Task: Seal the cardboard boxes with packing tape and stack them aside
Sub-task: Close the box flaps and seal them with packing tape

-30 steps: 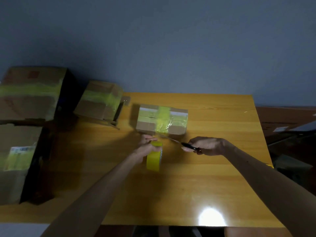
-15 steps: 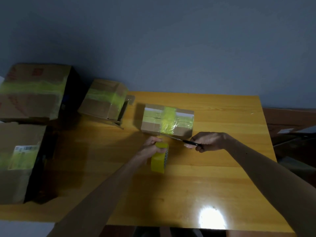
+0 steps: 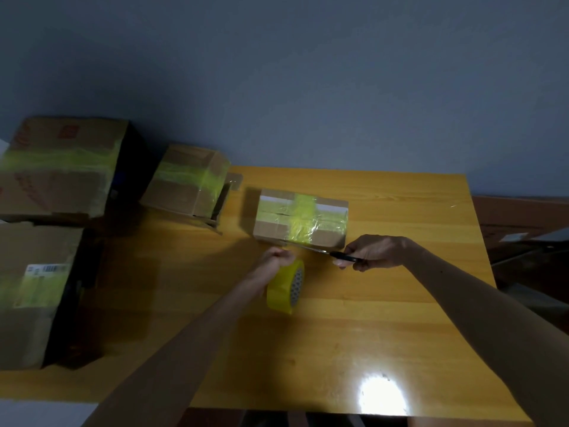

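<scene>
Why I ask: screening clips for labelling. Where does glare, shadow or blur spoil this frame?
Head view: a white glare patch blots the near side of the yellow wooden table; the taped brown cardboard boxes on the left sit in dim shadow, soft; the left hand on the yellow tape roll and the right hand with the black-handled blade read clearly.

Table (image 3: 400, 303): taped box (image 3: 300, 218) centre, tilted box (image 3: 187, 183) left.
</scene>
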